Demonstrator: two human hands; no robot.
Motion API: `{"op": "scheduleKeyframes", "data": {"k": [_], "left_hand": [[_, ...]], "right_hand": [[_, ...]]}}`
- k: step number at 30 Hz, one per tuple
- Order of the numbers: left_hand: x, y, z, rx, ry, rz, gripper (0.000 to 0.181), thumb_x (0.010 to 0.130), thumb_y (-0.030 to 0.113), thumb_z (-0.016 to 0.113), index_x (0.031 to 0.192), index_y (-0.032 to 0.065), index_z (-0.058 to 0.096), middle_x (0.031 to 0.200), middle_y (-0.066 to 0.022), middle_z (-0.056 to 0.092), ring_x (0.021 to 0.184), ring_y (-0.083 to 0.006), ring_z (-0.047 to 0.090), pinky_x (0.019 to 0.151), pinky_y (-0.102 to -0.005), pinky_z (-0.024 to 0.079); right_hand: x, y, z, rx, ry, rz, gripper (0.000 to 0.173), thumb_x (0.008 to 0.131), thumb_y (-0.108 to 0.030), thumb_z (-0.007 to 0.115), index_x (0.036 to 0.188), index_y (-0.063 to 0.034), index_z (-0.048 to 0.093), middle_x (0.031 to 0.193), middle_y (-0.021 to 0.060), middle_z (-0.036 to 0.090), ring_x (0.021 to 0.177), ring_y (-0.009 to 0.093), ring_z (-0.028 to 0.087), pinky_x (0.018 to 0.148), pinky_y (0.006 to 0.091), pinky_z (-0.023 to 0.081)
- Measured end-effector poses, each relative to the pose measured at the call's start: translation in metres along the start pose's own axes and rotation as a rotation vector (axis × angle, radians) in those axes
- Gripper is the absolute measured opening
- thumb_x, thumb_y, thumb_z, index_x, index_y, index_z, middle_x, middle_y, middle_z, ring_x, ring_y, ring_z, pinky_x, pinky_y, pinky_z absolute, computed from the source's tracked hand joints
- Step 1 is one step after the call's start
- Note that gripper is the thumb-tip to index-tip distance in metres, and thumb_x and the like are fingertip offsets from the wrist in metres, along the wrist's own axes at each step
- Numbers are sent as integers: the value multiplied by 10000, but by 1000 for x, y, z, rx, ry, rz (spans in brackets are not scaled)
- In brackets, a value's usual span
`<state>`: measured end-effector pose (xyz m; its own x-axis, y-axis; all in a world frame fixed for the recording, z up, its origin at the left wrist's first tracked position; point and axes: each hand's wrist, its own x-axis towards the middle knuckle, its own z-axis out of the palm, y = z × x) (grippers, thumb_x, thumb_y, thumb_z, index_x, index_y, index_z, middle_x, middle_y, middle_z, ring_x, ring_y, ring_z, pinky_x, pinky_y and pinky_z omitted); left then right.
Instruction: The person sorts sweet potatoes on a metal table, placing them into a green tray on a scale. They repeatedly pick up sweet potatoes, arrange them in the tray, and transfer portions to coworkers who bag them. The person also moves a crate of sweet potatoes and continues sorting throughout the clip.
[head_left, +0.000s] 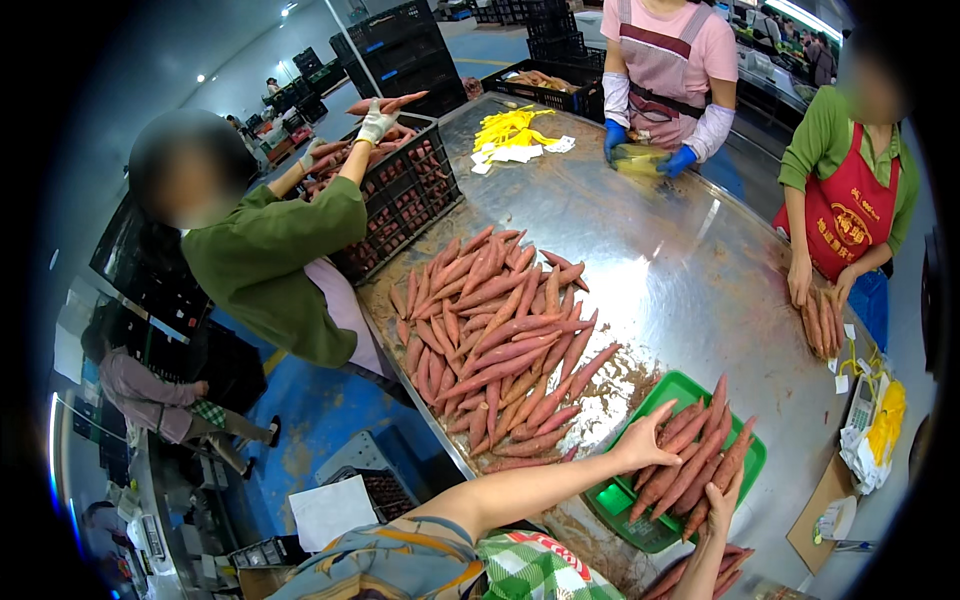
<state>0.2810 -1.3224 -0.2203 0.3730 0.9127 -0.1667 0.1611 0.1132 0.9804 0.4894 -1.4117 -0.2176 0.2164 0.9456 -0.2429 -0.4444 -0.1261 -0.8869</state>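
Observation:
A bunch of reddish sweet potatoes (694, 465) lies across the green tray (754, 480) of a digital scale with a lit green display (615, 496). My left hand (646, 441) is against the near left side of the bunch, thumb and fingers spread around it. From the right, my right hand (722, 504) cups the lower ends, its fingers partly hidden. Left of the scale, a large heap of loose sweet potatoes (495, 337) covers the metal table (690, 300). More sweet potatoes (731, 570) lie beside my right forearm.
At left a gloved person (277, 240) handles sweet potatoes over a black crate (405, 187). Across the table, a blue-gloved person (667, 82) holds a yellowish bundle. A red-aproned person (855, 202) grips sweet potatoes (821, 322). Yellow tagged ties (514, 129) and a calculator (862, 405) lie about.

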Motion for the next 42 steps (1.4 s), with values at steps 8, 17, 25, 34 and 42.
{"op": "scheduleKeyframes", "data": {"k": [8,17,25,34,42], "left_hand": [[5,-5,-10,-343,-165,-97,1034,647,118,820,1452,51,176,1436,-231,308,1341,-259,305,1085,-360,287],[2,-1,2,-590,-233,-274,951,689,57,763,1449,59,192,1438,-173,315,1303,-241,354,1062,-367,330],[7,17,8,-730,-243,-386,909,674,-18,756,1426,19,246,1430,-168,323,1277,-267,401,1060,-395,362],[23,31,4,-633,-368,-407,972,636,52,806,1431,26,247,1444,-145,305,1299,-253,374,1080,-387,327],[23,45,10,-570,-392,-434,960,628,61,815,1424,28,281,1446,-130,311,1303,-240,367,1078,-374,310]], "right_hand": [[7,-12,4,33,-95,109,1055,621,-182,767,1468,-97,145,1435,121,311,1314,282,339,1079,372,292],[5,-12,-13,236,-79,338,883,708,-181,687,1454,-125,217,1418,133,352,1279,328,381,1057,436,332],[25,-13,-31,346,-300,276,972,713,-191,705,1479,-137,109,1477,132,221,1354,287,260,1117,400,237],[36,-10,-26,564,-315,465,865,733,-244,696,1429,-71,211,1366,152,380,1244,293,422,1058,416,350],[28,-17,-23,580,-309,427,780,757,-275,655,1399,-57,269,1299,169,454,1190,298,481,1027,414,394]]}}
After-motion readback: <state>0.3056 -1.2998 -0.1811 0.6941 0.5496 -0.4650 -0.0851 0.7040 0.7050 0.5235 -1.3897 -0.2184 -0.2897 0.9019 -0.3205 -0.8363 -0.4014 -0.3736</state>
